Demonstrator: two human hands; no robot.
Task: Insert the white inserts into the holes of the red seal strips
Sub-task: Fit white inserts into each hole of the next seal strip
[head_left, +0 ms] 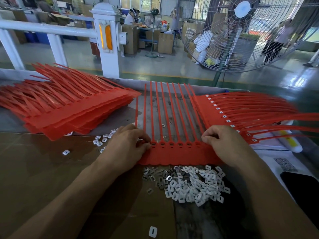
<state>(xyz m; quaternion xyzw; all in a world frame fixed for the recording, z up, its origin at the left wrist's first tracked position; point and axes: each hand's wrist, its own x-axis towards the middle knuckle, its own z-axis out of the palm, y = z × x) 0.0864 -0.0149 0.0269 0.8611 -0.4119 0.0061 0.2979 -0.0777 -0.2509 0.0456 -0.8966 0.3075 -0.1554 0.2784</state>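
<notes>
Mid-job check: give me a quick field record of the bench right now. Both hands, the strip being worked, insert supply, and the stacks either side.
left hand: fingertips pinched at the left end of the hole row
right hand: fingers curled at the right end of the same row
strip sheet in work: flat between the hands, tails pointing away; whether its holes are filled cannot be told
insert pile: loose white inserts just in front of the sheet
left stack: red sheets heaped
right stack: fanned sheets with white inserts showing
stray insert: alone, nearest the camera
</notes>
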